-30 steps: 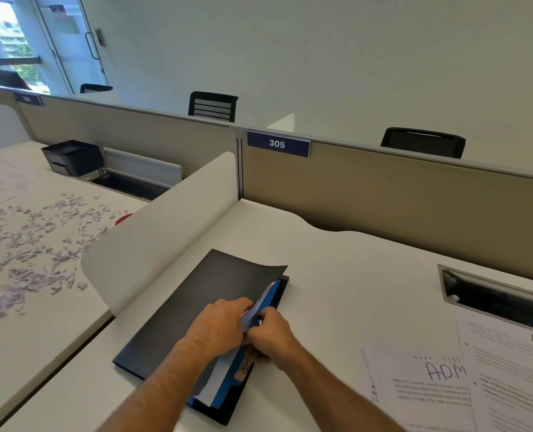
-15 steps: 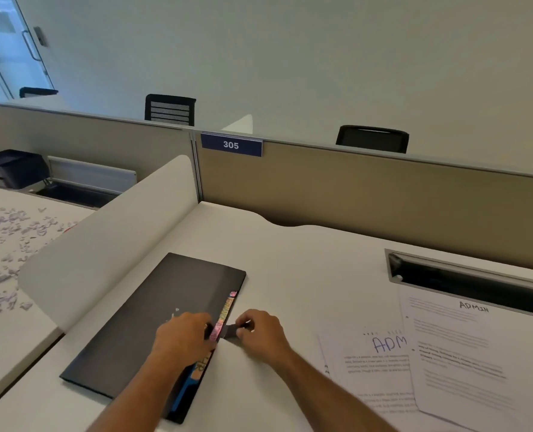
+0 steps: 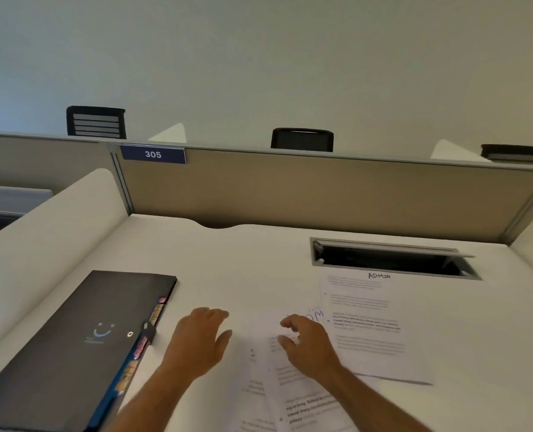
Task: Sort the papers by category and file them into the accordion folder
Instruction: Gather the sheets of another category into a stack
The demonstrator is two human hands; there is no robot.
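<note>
Side screen: a white curved panel (image 3: 49, 232) stands along the left edge of the desk, just beside the folder.
Accordion folder: the black accordion folder (image 3: 71, 347) lies flat and closed on the left part of the white desk (image 3: 252, 260); a small strap with a snap crosses its right edge, and coloured tabs show along that edge.
Left hand: the left hand (image 3: 198, 341) is above the desk between the folder and the papers, palm down, fingers relaxed and slightly spread, holding nothing; it is close to the folder's right edge but apart from it.
Right hand: the right hand (image 3: 308, 341) is over the loose sheets, fingers loosely curled with the tips down toward the paper; the blur hides whether the tips touch it, and it grips nothing.
Papers: several printed sheets (image 3: 290, 388) overlap under and in front of the right hand; one shows blue handwriting partly hidden by the fingers.
ADMIN sheet: a further sheet (image 3: 368, 322) headed ADMIN lies right of the hand, its top edge at the cable slot.
Cable slot: a dark rectangular opening (image 3: 390, 260) with a grey frame sits in the desk near the back.
Partition: a beige divider (image 3: 305, 188) runs behind the desk, carrying a blue plate (image 3: 152, 154) marked 305.
</note>
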